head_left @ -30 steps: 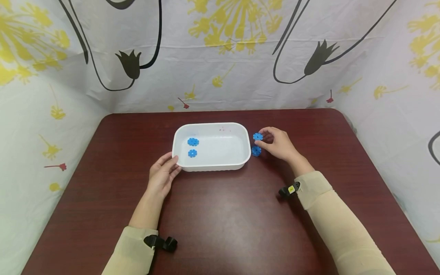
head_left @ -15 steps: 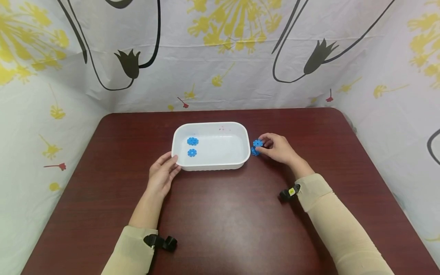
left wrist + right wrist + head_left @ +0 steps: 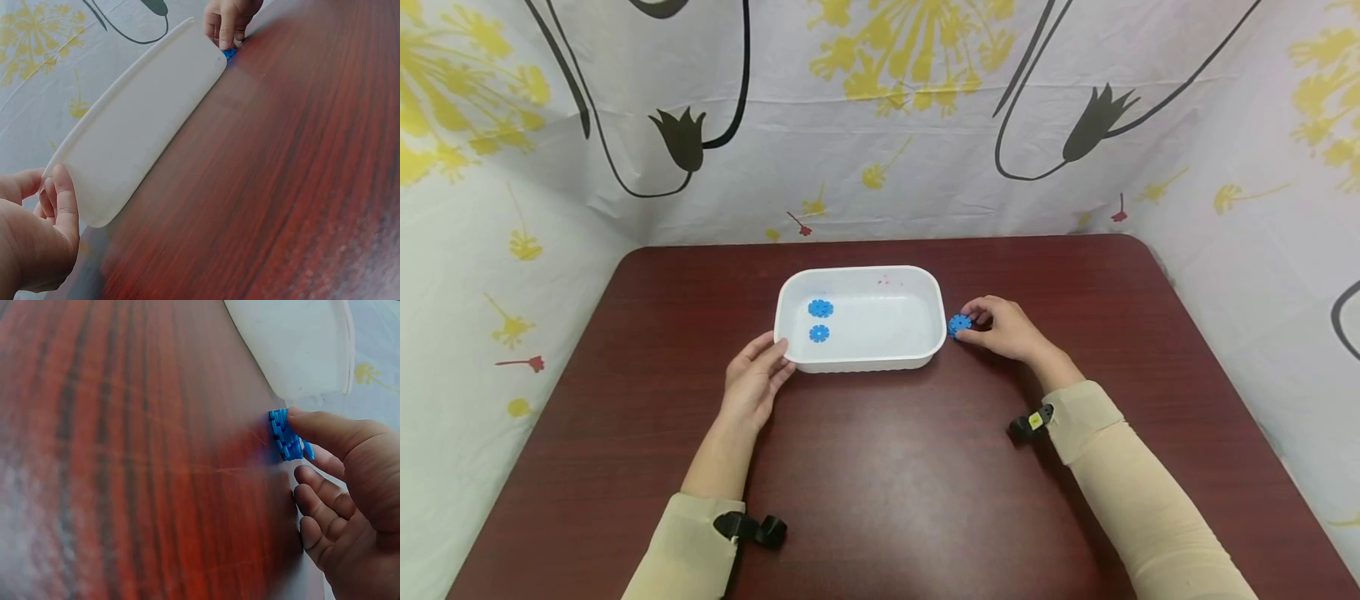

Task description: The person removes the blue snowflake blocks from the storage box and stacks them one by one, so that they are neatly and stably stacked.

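Observation:
A white plastic tray (image 3: pixel 887 321) stands near the back middle of the table. My left hand (image 3: pixel 754 379) grips its near left corner, thumb over the rim and fingers along the outside. Inside the tray, on the left, lie blue notched snowflake discs, a farther cluster (image 3: pixel 821 308) and a nearer disc (image 3: pixel 819 333). Just outside the tray's right end, my right hand (image 3: pixel 1011 329) pinches a blue snowflake disc (image 3: pixel 959 322) between thumb and fingers. In the right wrist view a small stack of blue discs (image 3: pixel 284 434) sits on the table under the thumb, one disc tilted at the fingers' side.
The dark red wooden table (image 3: pixel 865 467) has rounded far corners. A patterned white cloth (image 3: pixel 925 183) hangs close behind its far edge and along both sides. Black wrist cameras are strapped at both sleeves.
My right hand has moved slightly toward me and down, bringing the pinched disc from behind the stack onto it. My left hand and the tray have stayed almost still.

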Demonstrator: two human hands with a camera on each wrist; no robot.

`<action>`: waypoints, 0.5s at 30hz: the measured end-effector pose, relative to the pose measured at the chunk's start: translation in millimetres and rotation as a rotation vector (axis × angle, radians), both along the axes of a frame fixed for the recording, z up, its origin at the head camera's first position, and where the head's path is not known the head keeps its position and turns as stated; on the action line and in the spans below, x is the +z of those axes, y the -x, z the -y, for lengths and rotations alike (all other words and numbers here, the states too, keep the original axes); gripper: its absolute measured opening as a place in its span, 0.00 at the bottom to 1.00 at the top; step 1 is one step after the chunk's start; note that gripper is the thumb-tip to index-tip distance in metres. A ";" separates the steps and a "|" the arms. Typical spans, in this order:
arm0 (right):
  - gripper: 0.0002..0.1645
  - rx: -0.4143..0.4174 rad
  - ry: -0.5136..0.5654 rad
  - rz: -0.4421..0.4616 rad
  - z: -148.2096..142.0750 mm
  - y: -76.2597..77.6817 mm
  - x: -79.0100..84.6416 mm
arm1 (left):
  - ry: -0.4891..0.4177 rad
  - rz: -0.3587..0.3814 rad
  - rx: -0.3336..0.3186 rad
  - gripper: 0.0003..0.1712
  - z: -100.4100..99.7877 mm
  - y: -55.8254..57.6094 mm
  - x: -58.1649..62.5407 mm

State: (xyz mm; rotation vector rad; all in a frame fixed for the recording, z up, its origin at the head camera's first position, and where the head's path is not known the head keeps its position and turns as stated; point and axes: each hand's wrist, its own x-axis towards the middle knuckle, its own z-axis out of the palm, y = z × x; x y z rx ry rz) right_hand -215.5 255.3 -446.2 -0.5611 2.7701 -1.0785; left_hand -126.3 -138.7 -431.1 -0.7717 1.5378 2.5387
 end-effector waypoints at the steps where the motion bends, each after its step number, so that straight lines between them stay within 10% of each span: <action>1: 0.23 0.002 -0.002 0.001 0.0 0.0 -0.2 | 0.000 0.000 0.000 0.21 0.0 0.1 -0.1; 15: 0.25 0.015 -0.030 -0.015 3.2 0.2 -0.4 | -0.006 -0.002 0.010 0.20 0.2 0.4 -1.2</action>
